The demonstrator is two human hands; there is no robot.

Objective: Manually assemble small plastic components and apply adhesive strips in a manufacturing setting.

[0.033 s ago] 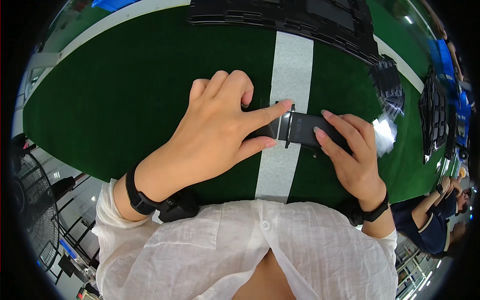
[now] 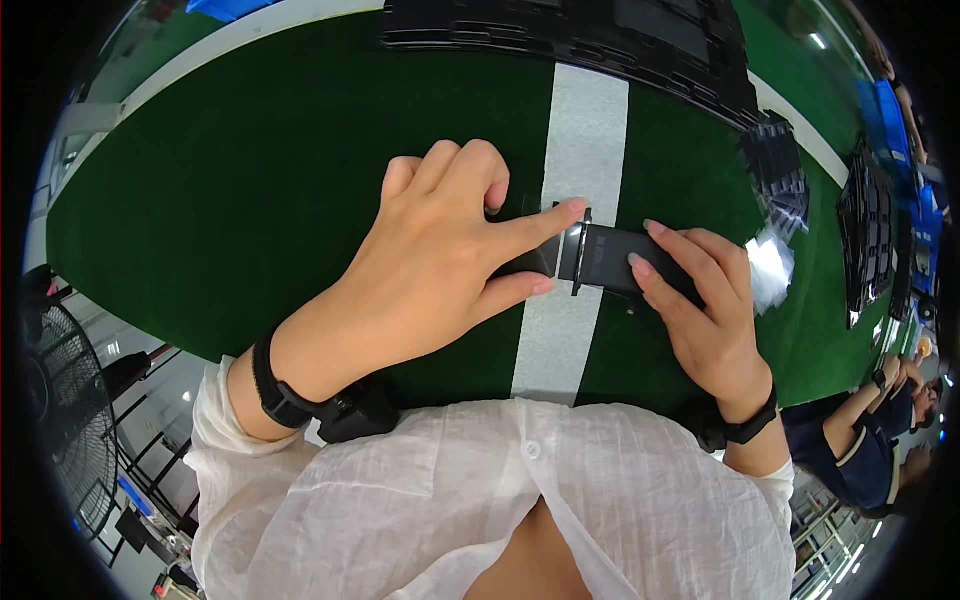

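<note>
Handwork on a dark rectangular case (image 2: 615,262), which lies partly over the pale strip (image 2: 585,130) of the green counter (image 2: 250,200), inward from the near edge; whether it rests on the surface or is slightly raised cannot be told. The left hand (image 2: 435,240) has index finger and thumb spread to either side of the glossy left end, the index fingertip at the upper end of a thin black crosspiece (image 2: 580,255), the other fingers curled; whether it pinches cannot be told. The right hand (image 2: 708,300) appears to grip the right end, two fingertips on the case, thumb hidden. The step in hand looks to be adjusting the crosspiece against the case; the next move seems to call for a steady right-hand hold and light, even left fingertip pressure. Count: one case; one crosspiece; one pale strip; one large black tray (image 2: 500,45) at the far edge; one pile of small dark pieces (image 2: 778,165) toward the right edge, too overlapped to number; two black wristbands (image 2: 290,405), one per wrist.
</note>
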